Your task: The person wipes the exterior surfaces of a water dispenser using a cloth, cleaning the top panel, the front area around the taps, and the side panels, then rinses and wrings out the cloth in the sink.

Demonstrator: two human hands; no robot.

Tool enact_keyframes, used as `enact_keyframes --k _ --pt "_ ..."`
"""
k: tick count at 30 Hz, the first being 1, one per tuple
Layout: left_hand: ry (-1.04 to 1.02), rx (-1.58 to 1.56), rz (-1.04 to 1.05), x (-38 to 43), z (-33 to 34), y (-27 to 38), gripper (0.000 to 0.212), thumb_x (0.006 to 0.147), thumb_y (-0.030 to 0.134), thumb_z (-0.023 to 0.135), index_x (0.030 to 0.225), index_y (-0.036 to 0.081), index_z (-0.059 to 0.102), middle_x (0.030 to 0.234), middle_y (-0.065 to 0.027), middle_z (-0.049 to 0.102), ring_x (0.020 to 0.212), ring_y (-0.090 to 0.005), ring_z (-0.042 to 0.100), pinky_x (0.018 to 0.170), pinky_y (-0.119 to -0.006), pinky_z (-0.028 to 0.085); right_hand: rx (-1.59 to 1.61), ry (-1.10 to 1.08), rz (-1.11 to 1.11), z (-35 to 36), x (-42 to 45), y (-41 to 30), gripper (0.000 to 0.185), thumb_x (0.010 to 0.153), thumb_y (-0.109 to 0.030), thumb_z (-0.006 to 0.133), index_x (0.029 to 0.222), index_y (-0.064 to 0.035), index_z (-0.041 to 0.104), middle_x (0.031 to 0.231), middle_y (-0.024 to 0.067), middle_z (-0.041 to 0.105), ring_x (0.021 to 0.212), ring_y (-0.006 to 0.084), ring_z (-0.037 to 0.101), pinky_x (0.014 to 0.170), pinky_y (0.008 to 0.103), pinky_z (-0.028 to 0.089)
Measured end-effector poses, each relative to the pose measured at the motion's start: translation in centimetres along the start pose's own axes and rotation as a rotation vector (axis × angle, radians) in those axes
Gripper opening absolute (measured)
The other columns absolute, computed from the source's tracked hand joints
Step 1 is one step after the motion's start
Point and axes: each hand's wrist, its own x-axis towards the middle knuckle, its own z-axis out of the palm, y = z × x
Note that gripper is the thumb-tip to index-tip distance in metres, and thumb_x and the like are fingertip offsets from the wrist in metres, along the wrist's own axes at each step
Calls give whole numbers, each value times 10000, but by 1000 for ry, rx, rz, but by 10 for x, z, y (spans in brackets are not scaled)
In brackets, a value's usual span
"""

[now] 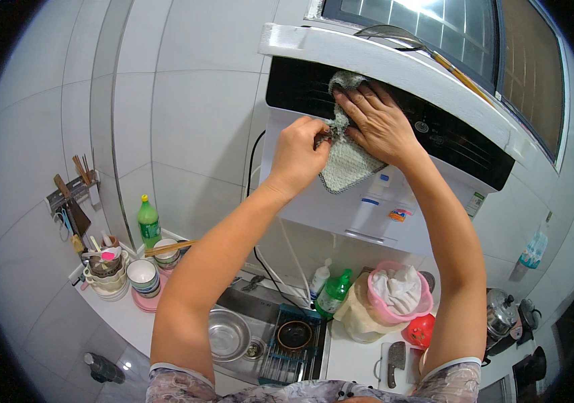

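Note:
A pale green-grey knitted cloth [351, 162] hangs against the front of a white wall-mounted appliance [312, 201]. My right hand [380, 118] lies flat over the cloth's upper part and presses it to the appliance's glossy black panel [297, 86]. Just left of it, my left hand [303, 151] pinches a bunched fold of the same cloth between thumb and fingers. Below the hands, the cloth's lower corner hangs down over the white casing, which bears small stickers.
A wire skimmer [392, 34] lies atop the appliance. Below are a sink with a metal basin [229, 335], a green bottle [334, 293], a pink bowl [375, 297] and a cleaver [396, 357]. Stacked bowls [142, 274] stand left. A black cable [252, 163] hangs beside the appliance.

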Motion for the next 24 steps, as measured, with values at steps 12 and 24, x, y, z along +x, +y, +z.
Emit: enact_keyframes --k 12,24 --pt "36 6 -90 1 -54 -62 148 741 65 650 850 -28 613 708 -105 614 607 -153 567 579 -290 455 13 66 -45 19 68 -44 627 805 -325 575 1361 -116 371 1265 73 493 1213 212 424 1098 371 234" --pt "-47 -69 -386 -18 -67 -93 111 739 44 621 791 -22 548 654 -96 601 599 -166 585 570 -317 460 54 187 -77 51 110 -81 462 843 -214 494 1293 -117 450 1268 53 498 1225 201 427 1090 365 241"
